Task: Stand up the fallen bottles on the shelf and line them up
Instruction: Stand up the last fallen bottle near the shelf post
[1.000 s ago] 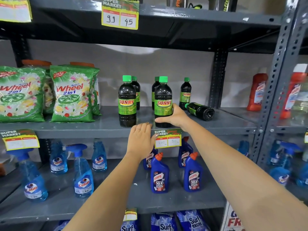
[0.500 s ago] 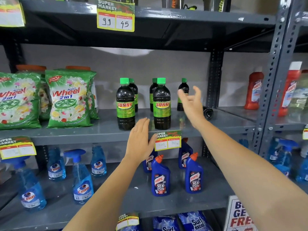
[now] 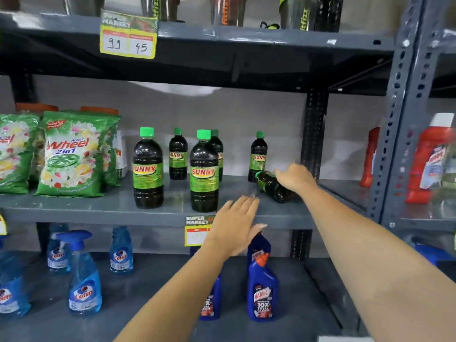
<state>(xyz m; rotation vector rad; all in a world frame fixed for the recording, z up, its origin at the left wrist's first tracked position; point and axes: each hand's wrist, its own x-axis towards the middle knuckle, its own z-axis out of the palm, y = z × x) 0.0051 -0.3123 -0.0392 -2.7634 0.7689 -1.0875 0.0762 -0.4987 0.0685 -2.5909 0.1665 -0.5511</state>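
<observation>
Now right hand [image 3: 294, 178] on fallen glossy dark bottle [image 3: 272, 186], grey metal shelf [image 3: 98, 206]

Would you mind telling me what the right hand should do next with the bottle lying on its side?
Probably close the right hand around the fallen bottle and tip it upright. It is the only Sunny bottle lying down, its green cap pointing toward the standing rear bottle, and the hand already rests on it.
</observation>
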